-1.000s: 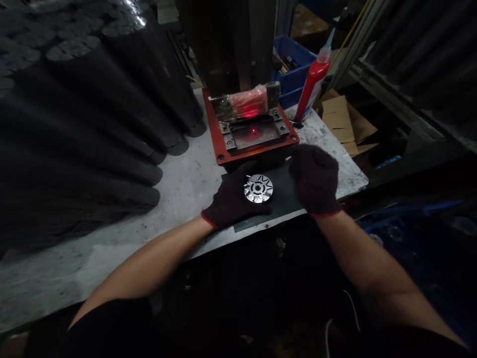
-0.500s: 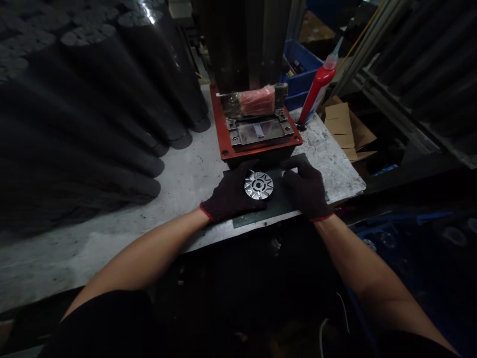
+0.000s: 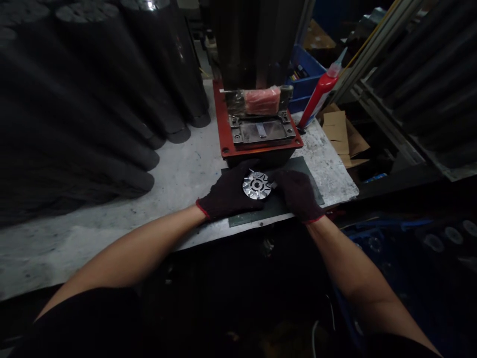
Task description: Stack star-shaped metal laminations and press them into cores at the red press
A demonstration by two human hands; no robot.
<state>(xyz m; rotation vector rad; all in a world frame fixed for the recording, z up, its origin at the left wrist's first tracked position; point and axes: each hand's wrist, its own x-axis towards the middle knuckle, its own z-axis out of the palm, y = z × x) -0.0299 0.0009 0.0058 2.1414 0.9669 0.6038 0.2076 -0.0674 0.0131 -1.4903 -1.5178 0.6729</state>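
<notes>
In the head view, the dark-gloved left hand (image 3: 230,193) clasps a round, slotted silver metal disc (image 3: 256,185) from nine o'clock; at three, the dark-gloved right hand (image 3: 298,193) pinches a small pale piece (image 3: 274,185) (material unclear) beside the rim, seemingly needing steadiness.

A dim, crowded workroom around a worn table.
The pale tabletop (image 3: 182,171) is speckled with dark marks, its front edge running into deep shadow. A light-edged metal rack (image 3: 400,136) slants along the right side, with a thin yellow line (image 3: 363,44) near its upper end and folded cardboard (image 3: 336,133) between it and the table. A blue bin (image 3: 313,68) sits towards the back. Low right, a blue-rimmed area is probably a crate (image 3: 404,222); the floor is too dark to make out.
</notes>
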